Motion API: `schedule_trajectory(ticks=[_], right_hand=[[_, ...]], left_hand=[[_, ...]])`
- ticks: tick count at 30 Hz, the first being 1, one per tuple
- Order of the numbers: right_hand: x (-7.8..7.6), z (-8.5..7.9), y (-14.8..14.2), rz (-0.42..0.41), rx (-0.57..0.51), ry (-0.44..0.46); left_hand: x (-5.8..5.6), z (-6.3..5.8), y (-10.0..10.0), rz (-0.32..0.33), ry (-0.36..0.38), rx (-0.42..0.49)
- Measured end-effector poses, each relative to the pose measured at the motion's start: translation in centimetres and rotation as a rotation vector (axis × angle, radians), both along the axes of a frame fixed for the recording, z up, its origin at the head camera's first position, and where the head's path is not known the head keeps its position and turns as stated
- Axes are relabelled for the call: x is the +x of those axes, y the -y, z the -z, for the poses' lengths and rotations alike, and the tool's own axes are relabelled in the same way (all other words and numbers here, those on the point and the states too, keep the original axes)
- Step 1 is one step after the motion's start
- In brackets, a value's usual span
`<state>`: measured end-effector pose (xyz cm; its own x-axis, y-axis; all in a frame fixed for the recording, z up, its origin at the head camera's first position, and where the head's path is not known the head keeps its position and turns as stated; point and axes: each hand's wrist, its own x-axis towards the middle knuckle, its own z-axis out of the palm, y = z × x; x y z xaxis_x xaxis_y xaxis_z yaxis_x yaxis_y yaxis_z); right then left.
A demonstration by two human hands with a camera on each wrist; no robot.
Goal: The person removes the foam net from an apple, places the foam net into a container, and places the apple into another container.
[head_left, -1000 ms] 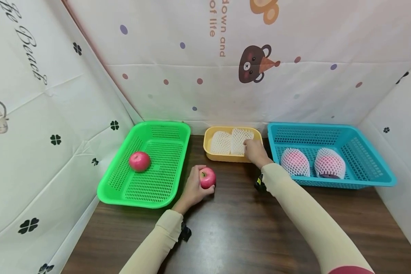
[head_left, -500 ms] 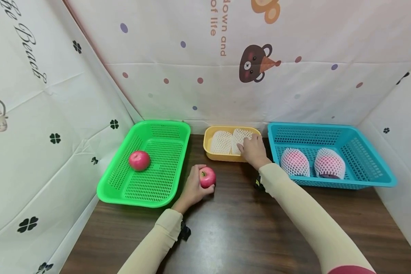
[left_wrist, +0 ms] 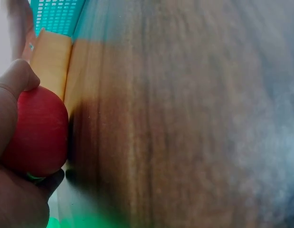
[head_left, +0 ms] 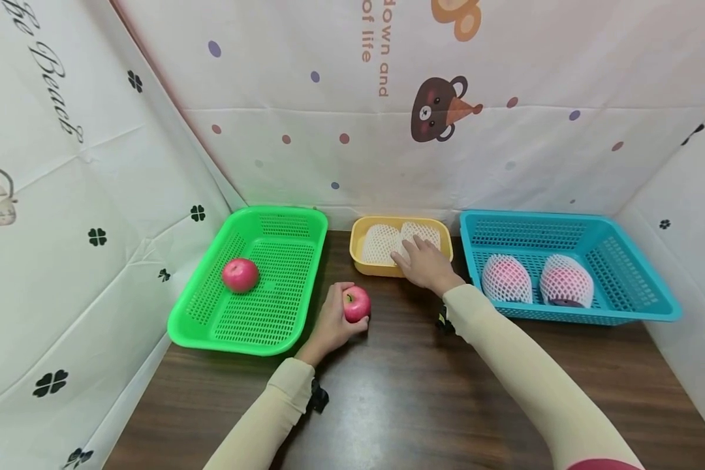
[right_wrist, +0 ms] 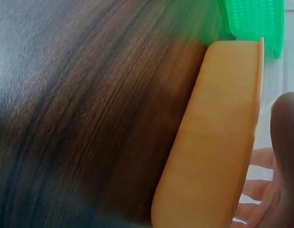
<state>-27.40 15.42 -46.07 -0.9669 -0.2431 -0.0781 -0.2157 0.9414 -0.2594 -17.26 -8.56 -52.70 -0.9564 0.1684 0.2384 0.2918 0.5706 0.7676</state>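
Observation:
A red apple (head_left: pixel 357 304) rests on the brown table, and my left hand (head_left: pixel 331 324) grips it from the left with thumb and fingers around it. In the left wrist view the apple (left_wrist: pixel 40 133) sits between the thumb and fingers, close to the wood. My right hand (head_left: pixel 427 264) reaches over the front rim of a small yellow basket (head_left: pixel 380 269), fingers spread over the right-hand white foam fruit net (head_left: pixel 421 232). Another foam net (head_left: pixel 380 243) lies to its left. In the right wrist view, fingers (right_wrist: pixel 261 157) show beyond the wall of the yellow basket (right_wrist: pixel 213 133).
A green basket (head_left: pixel 296 326) on the left holds a bare apple (head_left: pixel 240 275). On the right, a blue basket (head_left: pixel 640 287) holds two netted fruits, one left (head_left: pixel 506 279) and one right (head_left: pixel 566 281). A printed white cloth (head_left: pixel 341 156) stands behind as a wall.
My right hand has shifted left across the yellow basket, and its fingers have gone from bunched to spread. The right-hand net moved slightly. My left hand and its apple have stayed put.

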Motion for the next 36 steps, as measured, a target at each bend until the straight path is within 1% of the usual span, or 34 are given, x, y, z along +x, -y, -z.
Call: schedule_trajectory(ticks=[6, 9, 11, 14, 17, 21, 23, 26, 28, 31, 33, 36], right_hand=[[0.0, 0.3, -0.7, -0.026, 0.016, 0.040], [0.0, 0.4, -1.0, -0.029, 0.021, 0.039], [-0.1, 0.5, -1.2, -0.029, 0.019, 0.031], [0.0, 0.5, -1.3, -0.027, 0.009, 0.015], [0.1, 0.4, -1.5, -0.031, -0.007, 0.011], [0.3, 0.2, -1.8, -0.033, -0.035, 0.021], [0.3, 0.1, -2.0, -0.036, -0.042, 0.030], [0.4, -0.1, -2.3, -0.046, -0.033, 0.033], [0.4, -0.2, -2.5, -0.059, -0.022, 0.035], [0.5, -0.3, -2.7, -0.076, -0.011, 0.038], [0.6, -0.3, -2.8, -0.084, -0.007, 0.040], [0.7, -0.1, -3.0, -0.106, -0.013, 0.028]], left_hand=[[0.0, -0.1, -0.2, 0.006, -0.005, -0.009], [0.1, -0.2, -0.3, 0.005, -0.007, -0.014], [0.2, -0.3, -0.4, -0.002, -0.007, -0.035], [0.3, -0.7, -0.7, -0.022, -0.012, -0.115], [0.5, -1.4, -1.1, -0.047, -0.039, -0.237], [0.8, -3.0, -1.8, -0.070, -0.076, -0.423], [0.8, -3.9, -2.1, -0.074, -0.069, -0.518], [0.8, -5.3, -2.6, -0.066, -0.032, -0.620], [0.7, -6.0, -2.8, -0.050, -0.001, -0.656], [0.4, -6.9, -3.0, -0.029, 0.035, -0.683], [0.2, -7.3, -3.1, -0.016, 0.052, -0.696], [-0.1, -7.7, -3.0, 0.010, 0.110, -0.719]])
